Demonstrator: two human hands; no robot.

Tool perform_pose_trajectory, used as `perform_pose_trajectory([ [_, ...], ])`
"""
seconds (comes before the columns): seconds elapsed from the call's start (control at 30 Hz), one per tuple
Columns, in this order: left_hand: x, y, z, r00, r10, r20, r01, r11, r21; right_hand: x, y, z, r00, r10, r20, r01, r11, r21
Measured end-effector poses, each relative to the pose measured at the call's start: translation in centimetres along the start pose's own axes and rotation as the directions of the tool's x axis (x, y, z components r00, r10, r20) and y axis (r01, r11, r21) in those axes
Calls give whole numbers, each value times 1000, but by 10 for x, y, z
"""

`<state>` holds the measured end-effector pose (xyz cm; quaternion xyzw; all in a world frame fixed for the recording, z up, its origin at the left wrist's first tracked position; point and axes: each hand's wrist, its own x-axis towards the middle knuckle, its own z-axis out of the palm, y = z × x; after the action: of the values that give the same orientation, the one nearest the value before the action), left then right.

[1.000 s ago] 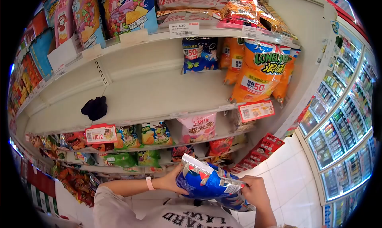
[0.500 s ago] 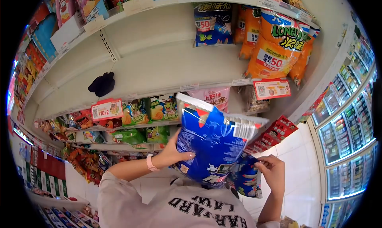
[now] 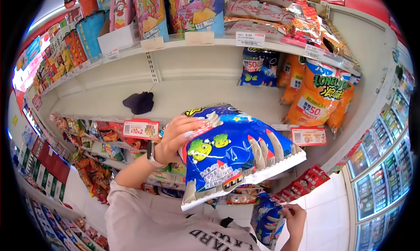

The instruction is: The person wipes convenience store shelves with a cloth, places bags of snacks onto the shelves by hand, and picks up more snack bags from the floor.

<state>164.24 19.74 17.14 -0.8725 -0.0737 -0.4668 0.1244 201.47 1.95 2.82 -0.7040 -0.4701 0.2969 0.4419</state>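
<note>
My left hand, a watch on its wrist, is closed on a large blue snack bag in front of the shelf. Green cartoon faces show on the bag, and its white sealed edge points down and to the right. Lower down, my right hand pinches the edge of a second blue snack bag, which hangs near my body. On the shelf behind stand a similar blue bag and several orange snack bags. A dark crumpled cloth-like item lies on the shelf board to the left.
The upper shelf holds colourful snack packs and price tags. Lower shelves hold more packets. Red hanging packets stick out at the right, beside the white tiled floor. Glass-door coolers line the far right.
My left hand has raised the large bag toward the shelf and turned it, so another face and the sealed edge show. My right hand has lowered with the second bag. The view tilts up.
</note>
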Motion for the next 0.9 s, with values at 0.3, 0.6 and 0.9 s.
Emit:
perform_pose_trajectory([
  [0.3,65,-77,13,863,406,300,-486,830,273,-2,9,2,998,-62,-24,62,998,-27],
  [0.6,107,-159,57,726,426,539,-663,642,385,-21,15,-6,980,-105,-170,81,986,-145],
  [0.9,104,-218,105,582,375,722,-791,465,397,-39,23,-7,984,41,-173,-62,991,-120],
])
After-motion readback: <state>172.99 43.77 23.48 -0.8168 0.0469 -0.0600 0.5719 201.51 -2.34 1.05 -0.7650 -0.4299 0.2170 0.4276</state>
